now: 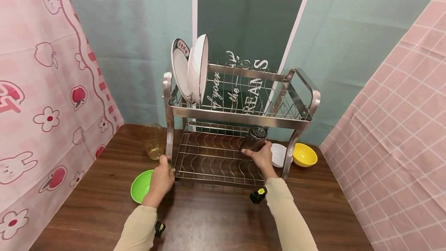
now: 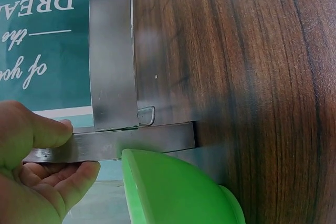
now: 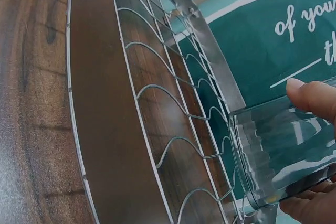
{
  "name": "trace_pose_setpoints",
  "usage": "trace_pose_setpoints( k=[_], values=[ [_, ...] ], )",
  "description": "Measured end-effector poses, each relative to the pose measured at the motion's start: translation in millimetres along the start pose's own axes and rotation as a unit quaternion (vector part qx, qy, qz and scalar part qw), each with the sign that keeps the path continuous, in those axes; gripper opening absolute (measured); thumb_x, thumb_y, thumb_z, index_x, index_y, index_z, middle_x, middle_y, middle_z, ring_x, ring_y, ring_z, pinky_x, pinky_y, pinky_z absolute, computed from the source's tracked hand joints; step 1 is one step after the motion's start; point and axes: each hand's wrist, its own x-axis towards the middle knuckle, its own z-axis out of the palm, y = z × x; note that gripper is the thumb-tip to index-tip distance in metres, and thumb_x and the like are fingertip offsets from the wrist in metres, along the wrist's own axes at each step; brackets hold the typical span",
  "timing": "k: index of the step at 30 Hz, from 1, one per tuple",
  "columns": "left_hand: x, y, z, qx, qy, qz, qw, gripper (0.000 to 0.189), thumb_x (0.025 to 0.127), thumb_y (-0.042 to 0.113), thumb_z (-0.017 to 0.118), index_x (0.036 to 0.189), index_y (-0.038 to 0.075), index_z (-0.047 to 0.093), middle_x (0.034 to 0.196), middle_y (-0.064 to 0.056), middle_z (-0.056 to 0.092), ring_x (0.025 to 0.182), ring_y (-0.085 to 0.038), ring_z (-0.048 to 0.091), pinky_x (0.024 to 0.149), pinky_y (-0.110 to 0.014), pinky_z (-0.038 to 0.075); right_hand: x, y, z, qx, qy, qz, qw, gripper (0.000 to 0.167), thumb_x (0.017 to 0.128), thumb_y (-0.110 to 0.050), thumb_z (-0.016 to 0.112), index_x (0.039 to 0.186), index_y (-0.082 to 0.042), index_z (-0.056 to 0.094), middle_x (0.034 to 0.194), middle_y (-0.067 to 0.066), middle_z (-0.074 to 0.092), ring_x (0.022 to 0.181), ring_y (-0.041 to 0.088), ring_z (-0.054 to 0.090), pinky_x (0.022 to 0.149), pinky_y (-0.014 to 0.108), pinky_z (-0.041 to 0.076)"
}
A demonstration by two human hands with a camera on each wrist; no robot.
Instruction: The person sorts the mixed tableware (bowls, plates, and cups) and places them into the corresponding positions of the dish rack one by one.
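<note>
A two-tier metal dish rack [image 1: 240, 117] stands on the wooden table. My left hand [image 1: 162, 176] grips its left front leg low down, thumb on one side and fingers on the other, as the left wrist view shows on the leg [image 2: 110, 144]. Beside that hand is a green bowl [image 1: 140, 187]. In my right hand [image 1: 262, 157] I hold a dark clear drinking glass [image 1: 253, 139] over the right part of the lower tier. Seen from the right wrist, the base of the glass [image 3: 283, 150] is at the wavy wires; contact is unclear.
Two white dishes, a plate [image 1: 180, 67] and a bowl [image 1: 198, 69], stand on edge at the upper tier's left. An amber glass [image 1: 153, 142] is left of the rack. On the right sit a white bowl [image 1: 278, 155] and a yellow bowl [image 1: 304, 155]. Curtains surround the table.
</note>
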Motion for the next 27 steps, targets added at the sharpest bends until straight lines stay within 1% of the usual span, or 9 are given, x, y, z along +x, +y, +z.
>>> trace_pose_setpoints(
  k=[8,14,17,20,23,27],
  values=[
    [-0.6,1.2,0.8,-0.007,0.001,0.003,1.0,0.04,0.081,-0.003,0.064,0.109,0.001,0.036,0.069,-0.029,0.059,0.064,-0.047,0.057,0.055,-0.054,0.042,5.5,5.8,0.7,0.006,0.004,0.008,0.9999,0.089,0.063,-0.019,0.085,0.127,0.004,0.027,0.117,0.028,0.047,0.11,0.039,0.047,0.089,0.047,0.039],
    [-1.9,0.8,0.8,-0.007,-0.003,-0.003,1.0,0.041,0.08,-0.001,0.065,0.109,0.001,0.036,0.07,-0.029,0.059,0.065,-0.047,0.057,0.056,-0.054,0.042,11.2,7.6,-1.1,-0.015,-0.004,0.015,0.9998,0.087,0.065,-0.019,0.084,0.127,0.003,0.026,0.117,0.029,0.046,0.109,0.041,0.046,0.089,0.049,0.038],
    [-2.2,-1.1,0.9,-0.007,-0.008,-0.007,0.9999,0.041,0.081,0.0,0.065,0.109,0.003,0.035,0.07,-0.028,0.059,0.065,-0.047,0.057,0.056,-0.053,0.042,15.4,8.1,-0.3,-0.009,-0.002,0.016,0.9998,0.087,0.065,-0.019,0.084,0.126,0.003,0.026,0.117,0.029,0.046,0.11,0.041,0.045,0.09,0.048,0.037],
    [-1.9,-3.3,0.5,-0.008,-0.004,-0.006,0.9999,0.041,0.081,0.0,0.065,0.11,0.002,0.036,0.069,-0.028,0.059,0.065,-0.047,0.057,0.056,-0.054,0.042,18.4,8.2,1.2,-0.001,-0.004,0.019,0.9998,0.088,0.067,-0.019,0.083,0.128,0.004,0.024,0.119,0.03,0.045,0.112,0.042,0.044,0.091,0.049,0.036],
    [-1.7,-4.5,0.3,-0.01,-0.002,-0.004,0.9999,0.04,0.081,-0.001,0.064,0.11,0.003,0.036,0.068,-0.027,0.059,0.064,-0.047,0.057,0.056,-0.054,0.041,20.7,10.3,1.7,-0.001,0.0,0.029,0.9996,0.089,0.068,-0.02,0.083,0.13,0.004,0.023,0.121,0.031,0.044,0.113,0.042,0.043,0.093,0.049,0.036],
    [-1.3,-3.6,0.5,-0.01,-0.005,0.001,0.9999,0.04,0.081,-0.001,0.064,0.109,0.002,0.035,0.067,-0.027,0.058,0.064,-0.047,0.057,0.055,-0.054,0.041,23.5,14.3,0.0,-0.007,0.011,0.04,0.9991,0.089,0.067,-0.019,0.083,0.129,0.003,0.023,0.119,0.031,0.045,0.11,0.042,0.044,0.091,0.049,0.036]
  ],
)
